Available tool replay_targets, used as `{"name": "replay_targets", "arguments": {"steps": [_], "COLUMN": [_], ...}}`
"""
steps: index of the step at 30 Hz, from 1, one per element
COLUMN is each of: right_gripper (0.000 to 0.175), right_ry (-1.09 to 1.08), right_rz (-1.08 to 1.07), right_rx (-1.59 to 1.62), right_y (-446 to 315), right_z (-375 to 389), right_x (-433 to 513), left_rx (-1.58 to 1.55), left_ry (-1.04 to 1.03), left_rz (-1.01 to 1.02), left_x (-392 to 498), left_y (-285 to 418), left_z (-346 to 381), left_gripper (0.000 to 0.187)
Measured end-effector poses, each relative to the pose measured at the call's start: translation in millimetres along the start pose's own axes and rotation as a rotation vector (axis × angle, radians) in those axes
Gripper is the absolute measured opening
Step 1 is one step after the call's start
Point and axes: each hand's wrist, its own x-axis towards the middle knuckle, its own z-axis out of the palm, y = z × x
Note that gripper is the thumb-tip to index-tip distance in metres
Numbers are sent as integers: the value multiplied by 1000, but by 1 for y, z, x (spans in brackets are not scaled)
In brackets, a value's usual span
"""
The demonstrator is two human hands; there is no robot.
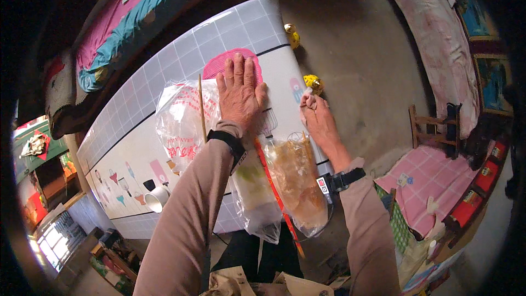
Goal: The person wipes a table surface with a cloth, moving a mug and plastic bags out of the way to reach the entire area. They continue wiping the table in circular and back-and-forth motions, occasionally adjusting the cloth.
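Note:
My left hand lies palm down with its fingers spread, over a pink ribbed plastic piece and beside a clear plastic bag with red print. A thin wooden stick lies across that bag. At the table's right edge my right hand is closed on a crumpled pale pink cloth. Between my forearms are a clear bag with brownish contents and a bag with whitish-green contents. A red-orange stick runs between those two bags.
A white mug lies tilted on the patterned tablecloth. Yellow objects with gold-coloured tops are beyond the table's right edge. A wooden chair and a pink checked cloth are at right. A bed with pink-and-blue covers is at upper left.

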Motion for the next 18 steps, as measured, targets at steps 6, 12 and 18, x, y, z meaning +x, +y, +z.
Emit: {"name": "replay_targets", "arguments": {"steps": [6,12,18], "right_gripper": [34,41,44], "right_ry": [19,-28,-32], "right_rz": [128,126,151], "right_rx": [43,32,-96], "right_y": [-18,-21,-31], "right_z": [8,17,19], "right_x": [33,78,103], "left_rx": [-33,-62,-111], "left_ry": [-35,-64,-128], "left_rz": [-31,-41,-62], "left_x": [1,2,5], "left_y": [4,4,7], "left_z": [-6,-9,-19], "left_gripper": [68,71,71]}}
